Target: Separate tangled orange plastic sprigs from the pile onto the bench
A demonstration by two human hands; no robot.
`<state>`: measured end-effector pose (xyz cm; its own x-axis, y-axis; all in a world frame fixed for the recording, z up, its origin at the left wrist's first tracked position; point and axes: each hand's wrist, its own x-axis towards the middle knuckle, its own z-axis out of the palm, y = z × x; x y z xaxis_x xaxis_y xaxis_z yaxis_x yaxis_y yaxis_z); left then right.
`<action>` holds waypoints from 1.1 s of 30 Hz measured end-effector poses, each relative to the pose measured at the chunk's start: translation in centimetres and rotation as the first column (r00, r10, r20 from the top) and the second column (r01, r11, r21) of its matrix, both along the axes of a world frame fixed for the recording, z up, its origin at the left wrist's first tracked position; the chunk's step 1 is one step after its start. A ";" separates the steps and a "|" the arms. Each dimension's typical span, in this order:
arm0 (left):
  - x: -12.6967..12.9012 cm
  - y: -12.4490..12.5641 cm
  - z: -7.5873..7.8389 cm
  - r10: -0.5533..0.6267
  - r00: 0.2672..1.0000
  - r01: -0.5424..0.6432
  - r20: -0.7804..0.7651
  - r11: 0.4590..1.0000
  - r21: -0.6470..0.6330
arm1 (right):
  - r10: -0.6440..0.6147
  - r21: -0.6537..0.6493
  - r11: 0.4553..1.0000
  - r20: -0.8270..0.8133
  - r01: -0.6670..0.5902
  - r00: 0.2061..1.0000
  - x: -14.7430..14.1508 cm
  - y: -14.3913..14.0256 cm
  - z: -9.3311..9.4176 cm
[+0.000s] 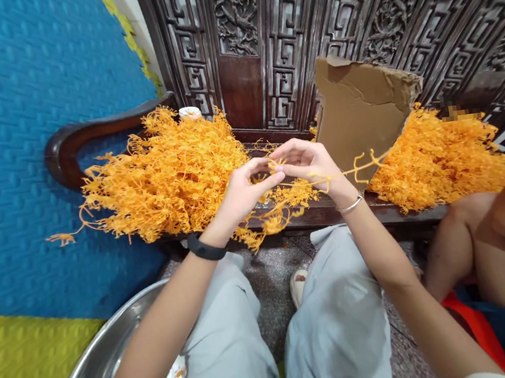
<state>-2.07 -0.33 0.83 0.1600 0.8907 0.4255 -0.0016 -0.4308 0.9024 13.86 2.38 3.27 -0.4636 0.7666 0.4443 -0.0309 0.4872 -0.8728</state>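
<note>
My left hand (248, 192) and my right hand (304, 160) meet in front of the bench, fingertips pinched together on a thin orange branched stem (361, 168). Its forked end sticks out to the right past my right wrist. The stem looks like plastic, and the part between my fingers is mostly covered. Left of my hands rises a big heap of similar orange branched stems (167, 175). A smaller loose bunch of stems (270, 217) lies just under my hands, some hanging over the bench edge.
The dark carved wooden bench (243, 85) carries an upright cardboard piece (358, 113) and another orange heap (439, 158) at right. A person's bare knee (454, 237) is close on that side. A metal basin (85, 372) stands lower left, beside blue foam matting (38, 118).
</note>
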 end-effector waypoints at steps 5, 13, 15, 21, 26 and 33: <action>-0.2 0.2 0.2 -0.011 1.000 0.010 -0.007 0.995 -0.095 | -0.104 0.067 0.992 -0.026 0.106 0.994 -0.1 -0.2 0.0; 0.0 -0.4 1.0 0.033 0.998 -0.040 -0.060 0.992 -0.123 | -0.164 0.101 0.979 -0.110 0.175 0.980 0.2 -0.1 0.1; 0.0 -0.5 1.0 0.024 0.999 -0.029 -0.038 0.992 -0.120 | -0.161 0.092 0.981 -0.113 0.172 0.980 0.2 0.0 0.2; -0.4 -0.3 0.7 0.037 0.999 -0.038 -0.033 0.998 -0.044 | -0.111 0.034 0.993 -0.085 0.115 0.990 0.3 -0.3 0.4; -1.1 -0.3 0.6 -0.003 0.998 0.005 -0.058 0.999 0.039 | 0.002 0.010 1.000 -0.072 -0.001 0.997 0.9 -0.3 0.5; -1.9 -1.0 0.8 0.009 0.995 -0.002 -0.099 0.997 0.071 | 0.192 -0.046 0.980 -0.075 -0.195 0.979 1.6 -0.4 0.7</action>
<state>-3.96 -1.32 1.66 0.1997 0.8597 0.4701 0.0891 -0.4937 0.8651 15.43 1.96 4.01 -0.5747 0.6888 0.4418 -0.1818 0.4190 -0.8896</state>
